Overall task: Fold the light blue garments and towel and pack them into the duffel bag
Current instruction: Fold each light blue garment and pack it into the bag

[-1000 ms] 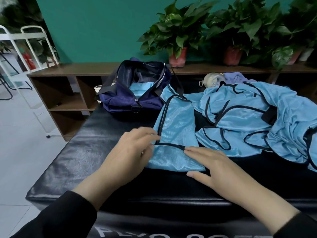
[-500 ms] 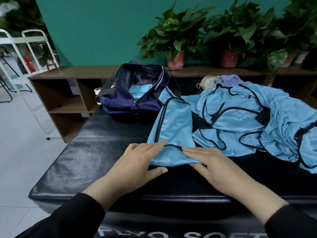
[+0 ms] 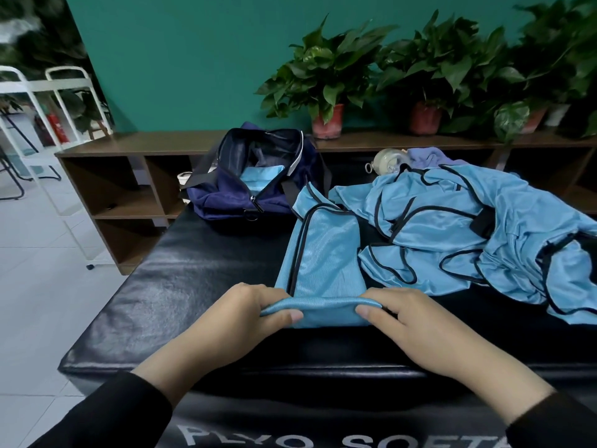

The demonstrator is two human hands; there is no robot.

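Note:
A light blue garment with black trim (image 3: 326, 253) lies folded into a long strip on the black padded table (image 3: 181, 286). My left hand (image 3: 245, 315) and my right hand (image 3: 407, 321) each pinch its near edge, lifted slightly and rolled over the fabric beneath. A heap of several more light blue garments (image 3: 478, 234) is spread to the right. The navy duffel bag (image 3: 258, 179) stands unzipped at the table's far side with a folded light blue piece (image 3: 260, 176) inside.
A purple cloth (image 3: 426, 155) and a pale round bottle (image 3: 386, 161) lie behind the heap. A wooden shelf unit (image 3: 129, 176) with potted plants (image 3: 326, 88) runs along the green wall. A white metal rack (image 3: 38, 101) stands over the tiled floor at left.
My hands went from lying flat on the garment's near end to pinching its edge and lifting it. The view has moved a little closer.

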